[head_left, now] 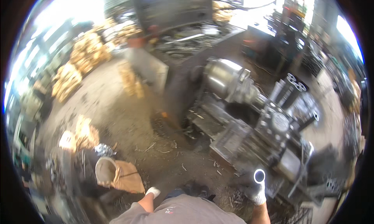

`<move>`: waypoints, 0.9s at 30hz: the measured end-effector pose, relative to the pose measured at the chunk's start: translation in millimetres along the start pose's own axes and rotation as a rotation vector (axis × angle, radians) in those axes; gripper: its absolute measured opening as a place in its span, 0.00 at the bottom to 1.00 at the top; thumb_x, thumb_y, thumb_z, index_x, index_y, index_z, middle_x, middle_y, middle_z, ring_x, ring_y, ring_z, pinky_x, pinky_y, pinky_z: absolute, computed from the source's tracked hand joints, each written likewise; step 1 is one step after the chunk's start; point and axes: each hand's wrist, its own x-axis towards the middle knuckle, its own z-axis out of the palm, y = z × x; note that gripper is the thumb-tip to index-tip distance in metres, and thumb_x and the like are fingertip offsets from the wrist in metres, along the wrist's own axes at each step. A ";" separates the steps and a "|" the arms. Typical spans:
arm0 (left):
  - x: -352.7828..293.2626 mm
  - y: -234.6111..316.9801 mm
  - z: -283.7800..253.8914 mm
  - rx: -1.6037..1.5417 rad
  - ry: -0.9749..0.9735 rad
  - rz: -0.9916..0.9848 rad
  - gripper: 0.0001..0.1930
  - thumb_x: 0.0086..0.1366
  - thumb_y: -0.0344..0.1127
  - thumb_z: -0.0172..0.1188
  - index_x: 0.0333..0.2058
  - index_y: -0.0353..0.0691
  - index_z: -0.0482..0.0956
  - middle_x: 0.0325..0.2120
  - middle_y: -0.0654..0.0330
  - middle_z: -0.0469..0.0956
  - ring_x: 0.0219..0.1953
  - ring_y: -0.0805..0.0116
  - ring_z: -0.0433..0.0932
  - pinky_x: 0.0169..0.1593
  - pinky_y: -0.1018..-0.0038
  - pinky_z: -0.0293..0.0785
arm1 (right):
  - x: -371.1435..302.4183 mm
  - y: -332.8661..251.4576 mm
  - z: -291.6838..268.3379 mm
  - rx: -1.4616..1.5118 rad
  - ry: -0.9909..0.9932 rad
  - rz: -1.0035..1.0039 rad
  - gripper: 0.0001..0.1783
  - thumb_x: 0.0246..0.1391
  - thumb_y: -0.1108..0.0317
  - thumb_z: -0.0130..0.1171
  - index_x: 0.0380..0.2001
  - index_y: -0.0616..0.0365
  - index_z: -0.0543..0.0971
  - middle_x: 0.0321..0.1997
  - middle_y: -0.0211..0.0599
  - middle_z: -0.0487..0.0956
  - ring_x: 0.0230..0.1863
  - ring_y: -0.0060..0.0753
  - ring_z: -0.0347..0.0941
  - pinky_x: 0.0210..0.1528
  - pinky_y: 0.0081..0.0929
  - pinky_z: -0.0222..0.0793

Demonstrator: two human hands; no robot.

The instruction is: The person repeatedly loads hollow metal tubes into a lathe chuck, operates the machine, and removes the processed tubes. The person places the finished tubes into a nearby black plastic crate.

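My right hand (pixel 256 193), in a pale work glove with a dark front, is held out beside a lathe (pixel 249 115). Its fingers close round a shiny metal tube (pixel 264 180), whose round, hollow end faces up; the tube's length is hidden. At my left side hangs my left hand (pixel 153 191) in a white glove, small and blurred, so how its fingers lie is unclear. The lathe's silver chuck (pixel 223 77) stands ahead to the right, with a bolted square turret (pixel 278 122) on the carriage nearer me.
Several metal tubes (pixel 296 82) stand beyond the turret. To my left, a brown sack (pixel 128 178) lies by a round container (pixel 104 170). Metal shavings (pixel 167 148) litter the floor. Yellowish bundles (pixel 87 50) are piled far left, near an upright grey panel (pixel 146 68).
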 end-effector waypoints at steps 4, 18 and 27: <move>-66.6 -55.3 123.6 -0.290 0.179 -0.343 0.24 0.78 0.44 0.42 0.63 0.47 0.80 0.61 0.56 0.81 0.63 0.58 0.80 0.64 0.65 0.76 | 13.2 13.6 24.4 -0.122 -0.059 0.065 0.26 0.38 0.70 0.84 0.44 0.59 0.85 0.38 0.33 0.88 0.38 0.23 0.84 0.45 0.29 0.83; -223.3 -39.8 260.6 -1.321 0.529 -0.669 0.25 0.70 0.50 0.60 0.55 0.36 0.84 0.55 0.45 0.84 0.59 0.47 0.82 0.62 0.60 0.75 | 31.6 -108.1 386.6 -0.463 -1.034 -0.504 0.31 0.48 0.53 0.78 0.53 0.55 0.81 0.45 0.47 0.86 0.45 0.53 0.85 0.47 0.41 0.80; -284.3 -61.3 483.5 -1.618 0.566 -1.308 0.25 0.68 0.50 0.59 0.53 0.37 0.86 0.52 0.51 0.86 0.60 0.50 0.81 0.59 0.60 0.76 | -26.4 -148.5 565.4 -0.498 -1.481 -0.645 0.36 0.51 0.46 0.75 0.58 0.55 0.79 0.50 0.50 0.85 0.51 0.54 0.84 0.53 0.44 0.80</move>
